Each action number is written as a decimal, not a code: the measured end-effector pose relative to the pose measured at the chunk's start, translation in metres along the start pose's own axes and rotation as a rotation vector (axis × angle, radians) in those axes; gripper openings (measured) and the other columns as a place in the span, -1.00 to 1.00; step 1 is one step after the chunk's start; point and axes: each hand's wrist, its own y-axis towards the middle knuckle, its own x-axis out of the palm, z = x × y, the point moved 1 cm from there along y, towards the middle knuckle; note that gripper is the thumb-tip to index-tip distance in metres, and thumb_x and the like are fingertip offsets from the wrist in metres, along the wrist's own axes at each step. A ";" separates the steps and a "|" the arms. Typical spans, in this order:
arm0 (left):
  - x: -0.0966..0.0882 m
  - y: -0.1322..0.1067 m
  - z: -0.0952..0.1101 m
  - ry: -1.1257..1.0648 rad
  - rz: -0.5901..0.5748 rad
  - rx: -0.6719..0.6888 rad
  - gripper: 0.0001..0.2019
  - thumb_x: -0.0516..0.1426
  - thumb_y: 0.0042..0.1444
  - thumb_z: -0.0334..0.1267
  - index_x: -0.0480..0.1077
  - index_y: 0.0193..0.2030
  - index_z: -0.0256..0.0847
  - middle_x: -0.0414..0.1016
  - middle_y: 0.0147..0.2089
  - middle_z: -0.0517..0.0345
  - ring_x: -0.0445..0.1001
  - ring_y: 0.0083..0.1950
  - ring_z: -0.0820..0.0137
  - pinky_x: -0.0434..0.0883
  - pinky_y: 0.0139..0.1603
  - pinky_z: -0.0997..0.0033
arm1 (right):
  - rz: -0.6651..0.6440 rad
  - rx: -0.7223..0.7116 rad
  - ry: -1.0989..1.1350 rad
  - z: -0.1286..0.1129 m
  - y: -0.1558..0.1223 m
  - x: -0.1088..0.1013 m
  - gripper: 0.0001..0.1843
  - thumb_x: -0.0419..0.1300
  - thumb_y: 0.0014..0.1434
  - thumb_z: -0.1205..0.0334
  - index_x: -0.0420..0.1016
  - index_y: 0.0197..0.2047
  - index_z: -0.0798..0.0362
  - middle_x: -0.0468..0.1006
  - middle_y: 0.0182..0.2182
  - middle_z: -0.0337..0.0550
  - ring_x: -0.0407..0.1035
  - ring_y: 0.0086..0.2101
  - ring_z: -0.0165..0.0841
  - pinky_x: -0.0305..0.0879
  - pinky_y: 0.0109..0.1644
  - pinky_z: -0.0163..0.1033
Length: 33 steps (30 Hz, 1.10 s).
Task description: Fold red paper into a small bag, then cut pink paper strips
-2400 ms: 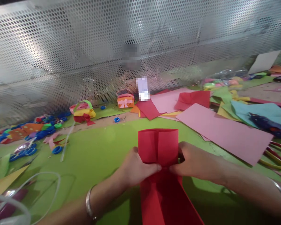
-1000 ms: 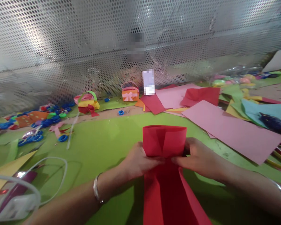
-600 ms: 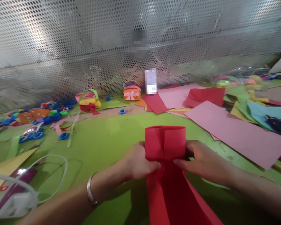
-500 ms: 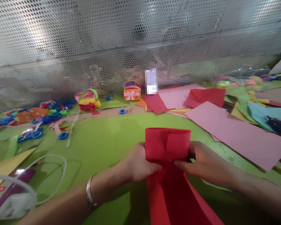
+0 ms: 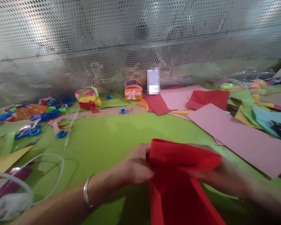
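A folded sheet of red paper [image 5: 178,181] is held over the green sheet [image 5: 103,140] in front of me. My left hand [image 5: 134,164] pinches its left edge near the fold, fingers closed on the paper. My right hand [image 5: 216,176] is mostly hidden under the paper's upper flap, which bends over toward the right; the hand grips the sheet from the right side. Motion blurs this hand. A long red strip of the same sheet runs down toward me.
A large pink sheet [image 5: 239,139] lies at the right with more coloured papers behind it. Two small paper baskets [image 5: 133,92] [image 5: 89,100] stand by the perforated metal wall. Blue rings [image 5: 61,134] and scraps litter the left. A white cable [image 5: 49,175] loops at lower left.
The paper's upright folded top has tipped over and spread to the right, covering my right hand. Both hands have sunk slightly lower. The view has shifted a little.
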 end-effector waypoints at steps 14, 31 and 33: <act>-0.008 -0.007 0.010 0.329 -0.084 -0.039 -0.88 0.05 -0.31 -0.48 0.29 -0.55 -0.22 0.28 -0.54 0.31 0.22 -0.45 0.50 0.21 -0.48 0.53 | -0.144 0.145 0.005 -0.003 -0.001 -0.002 -0.84 0.20 0.01 0.18 0.32 -0.49 0.04 0.35 -0.55 -0.28 0.21 -0.52 -0.44 0.15 -0.51 -0.36; -0.004 -0.009 0.015 0.496 -0.172 0.047 -0.87 0.07 -0.19 -0.31 0.14 -0.61 -0.16 0.28 -0.51 0.21 0.30 -0.42 0.43 0.21 -0.44 0.46 | -0.463 -0.164 0.051 0.001 0.004 -0.016 -0.72 0.18 0.23 0.29 0.58 -0.02 0.13 0.63 -0.13 0.02 0.53 -0.18 -0.34 0.38 -0.13 -0.32; -0.004 -0.010 0.014 0.520 -0.180 0.114 -0.83 0.08 -0.18 -0.33 0.10 -0.62 -0.16 0.26 -0.49 0.21 0.29 -0.40 0.44 0.19 -0.43 0.47 | -0.484 -0.141 0.106 0.002 0.004 -0.016 -0.73 0.17 0.23 0.33 0.59 -0.03 0.14 0.63 -0.11 0.03 0.53 -0.17 -0.34 0.39 -0.14 -0.31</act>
